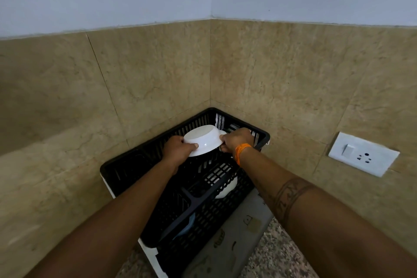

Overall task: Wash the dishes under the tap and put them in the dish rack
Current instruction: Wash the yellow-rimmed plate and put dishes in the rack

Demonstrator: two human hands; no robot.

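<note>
While the left hand (177,150) grips one edge of the upturned white bowl (203,140) and the right hand (237,139) pinches the opposite edge, the bowl sits between them above the black dish rack's (126,165) far end. No readable writing shows; an orange wristband (241,152) circles the right wrist.

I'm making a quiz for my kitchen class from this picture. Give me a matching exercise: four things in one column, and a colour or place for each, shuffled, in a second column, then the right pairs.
Things:
1. bowl
2. dish rack
3. wristband
4. socket plate

Descriptions:
A. on the tiled wall at the right
B. upside down, held between the left hand and the right hand
C. black, in the corner of the counter
D. orange, on the right wrist

Pairs: 1-B, 2-C, 3-D, 4-A
</note>
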